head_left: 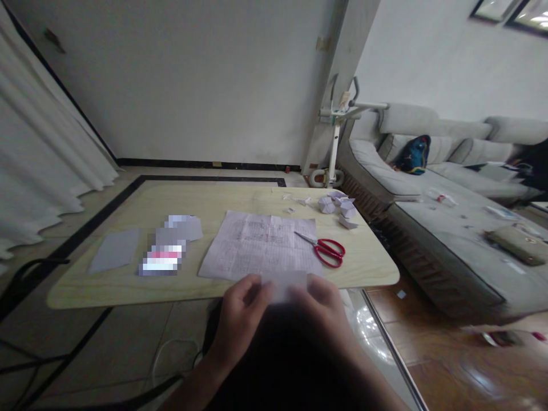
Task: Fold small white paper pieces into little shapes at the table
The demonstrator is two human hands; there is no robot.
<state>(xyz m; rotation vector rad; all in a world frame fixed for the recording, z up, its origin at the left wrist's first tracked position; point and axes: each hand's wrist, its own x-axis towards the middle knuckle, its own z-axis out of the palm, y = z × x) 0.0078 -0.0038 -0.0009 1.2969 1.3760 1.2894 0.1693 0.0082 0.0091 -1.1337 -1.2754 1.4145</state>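
Observation:
Between my two hands, just over the table's near edge, is a small piece of white paper [284, 285]. My left hand [245, 303] pinches its left side, and my right hand [322, 302] grips the right side, slightly blurred. Behind it a large creased sheet [261, 245] with printing lies flat on the table. Scissors with red handles [329, 252] rest partly on that sheet's right side, blades pointing left. Several folded paper shapes [337, 204] sit at the table's far right corner, with small paper scraps [303, 201] to their left.
The pale wooden table [180, 197] has rounded corners. On its left lie a blank white sheet [115, 250] and a pixelated object [165, 251] beside more paper. A grey sofa [462, 228] stands to the right, and a black metal frame [38, 342] is at lower left.

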